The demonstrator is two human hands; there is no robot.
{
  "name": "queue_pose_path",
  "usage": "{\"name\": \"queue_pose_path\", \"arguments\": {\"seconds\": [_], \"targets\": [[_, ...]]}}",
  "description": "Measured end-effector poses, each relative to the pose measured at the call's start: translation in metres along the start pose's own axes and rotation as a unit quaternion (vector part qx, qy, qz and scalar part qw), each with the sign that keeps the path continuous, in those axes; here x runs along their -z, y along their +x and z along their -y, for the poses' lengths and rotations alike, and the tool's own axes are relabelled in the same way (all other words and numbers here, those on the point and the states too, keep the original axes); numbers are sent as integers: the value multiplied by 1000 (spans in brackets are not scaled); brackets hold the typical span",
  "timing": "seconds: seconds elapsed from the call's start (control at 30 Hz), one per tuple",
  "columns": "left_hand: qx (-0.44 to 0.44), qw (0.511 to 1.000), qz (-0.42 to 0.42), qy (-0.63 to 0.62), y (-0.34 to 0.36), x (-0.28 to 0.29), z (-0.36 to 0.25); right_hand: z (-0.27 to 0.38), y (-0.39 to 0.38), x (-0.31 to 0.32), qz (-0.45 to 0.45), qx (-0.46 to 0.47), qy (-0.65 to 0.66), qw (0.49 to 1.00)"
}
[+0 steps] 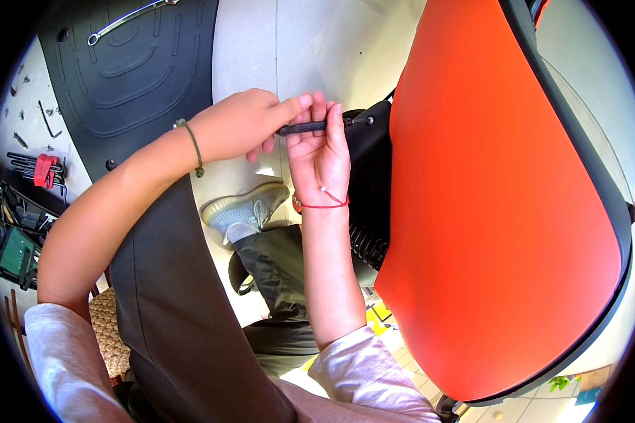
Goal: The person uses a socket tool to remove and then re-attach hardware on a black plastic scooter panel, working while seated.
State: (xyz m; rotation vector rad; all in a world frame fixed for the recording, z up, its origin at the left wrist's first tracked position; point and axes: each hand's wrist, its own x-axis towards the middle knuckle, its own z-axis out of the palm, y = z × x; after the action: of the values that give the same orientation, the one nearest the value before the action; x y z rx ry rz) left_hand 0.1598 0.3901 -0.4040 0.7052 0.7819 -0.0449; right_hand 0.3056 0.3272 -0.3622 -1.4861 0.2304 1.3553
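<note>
Both hands meet at a slim black rod-shaped tool point(305, 127) resembling a screwdriver, which lies nearly level. My left hand point(243, 121), with a dark cord at its wrist, is closed around the tool's left end. Palm up, my right hand point(321, 151) holds the shaft between thumb and fingers; a red cord circles that wrist. The tool's right end reaches a small round metal screw head point(369, 120) at a black bracket point(379, 141). Whether the tip sits in it, I cannot tell. Beside the bracket rises a large orange curved panel point(501, 211) with black edging.
A black ribbed floor mat point(130, 77) carries a combination wrench point(123, 25) at upper left. Further left lie a red hex key holder point(46, 170), a loose hex key point(47, 121), several screws and an open toolbox point(17, 250). A black coil spring point(367, 245) is below the bracket.
</note>
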Motion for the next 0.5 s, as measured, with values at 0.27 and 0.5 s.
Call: {"name": "queue_pose_path", "arguments": {"seconds": [0.27, 0.5], "targets": [[-287, 930, -197, 119, 8, -18, 21, -1, 0, 0, 19, 3, 17, 1000], [-520, 677, -250, 457, 12, 9, 8, 8, 3, 0, 50, -11, 7, 999]]}}
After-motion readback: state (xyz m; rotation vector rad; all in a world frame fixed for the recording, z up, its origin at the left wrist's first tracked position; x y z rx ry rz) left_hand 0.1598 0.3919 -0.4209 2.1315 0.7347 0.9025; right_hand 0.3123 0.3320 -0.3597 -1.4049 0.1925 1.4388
